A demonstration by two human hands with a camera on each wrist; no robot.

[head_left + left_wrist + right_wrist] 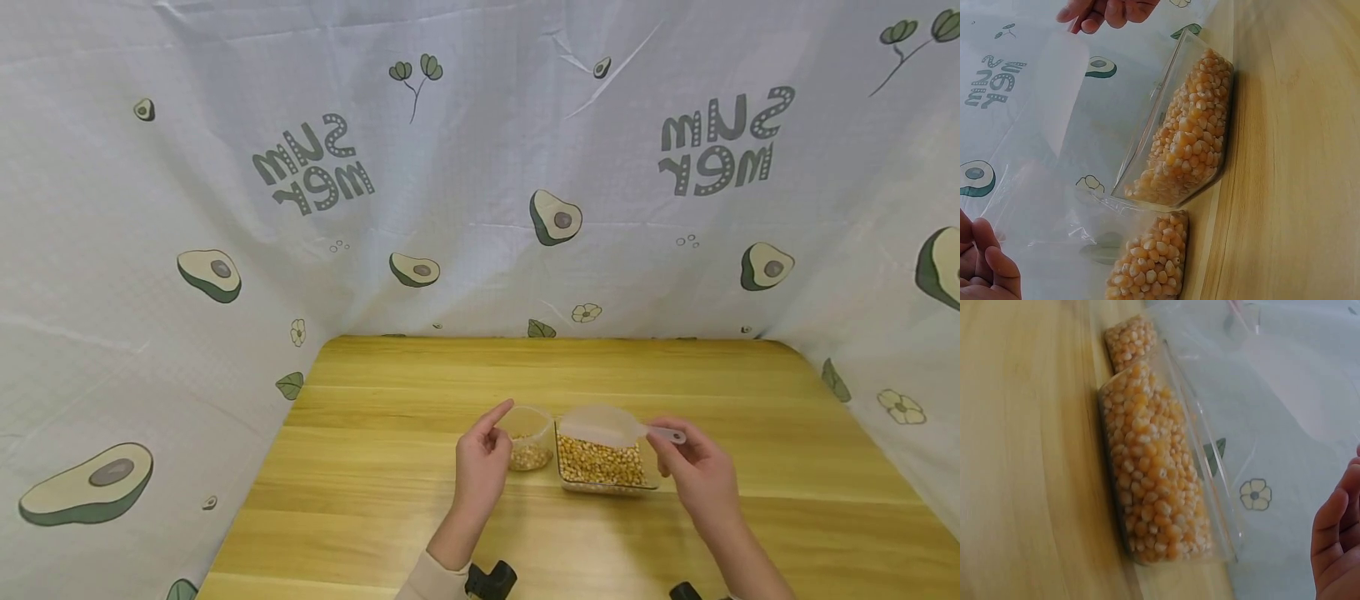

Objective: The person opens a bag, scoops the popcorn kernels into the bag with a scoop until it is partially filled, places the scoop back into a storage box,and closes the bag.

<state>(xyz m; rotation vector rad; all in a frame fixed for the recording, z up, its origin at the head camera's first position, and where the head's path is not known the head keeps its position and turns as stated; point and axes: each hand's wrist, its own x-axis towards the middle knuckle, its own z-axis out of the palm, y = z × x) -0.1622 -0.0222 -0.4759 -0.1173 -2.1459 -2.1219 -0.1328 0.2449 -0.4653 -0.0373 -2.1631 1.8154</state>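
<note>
In the head view my right hand (697, 471) pinches the handle of a translucent white scoop (600, 425), held over a clear rectangular container (607, 486) of corn kernels (600, 462). The scoop's bowl hides the container's far part. My left hand (482, 458) is at the left rim of a clear round tub (542, 427), thumb and forefinger at its edge. A shallower layer of kernels (1150, 269) lies in this tub. In the left wrist view the left fingers (1000, 269) are bent high on the tub's wall. Only part of the right hand (1341, 531) shows in the right wrist view.
Both containers stand side by side on a wood-grain table (375, 483), the tub left of the rectangular one. Behind and beside the table hangs a white cloth (480, 167) printed with avocados. A black wrist device (491, 579) sits at the left wrist.
</note>
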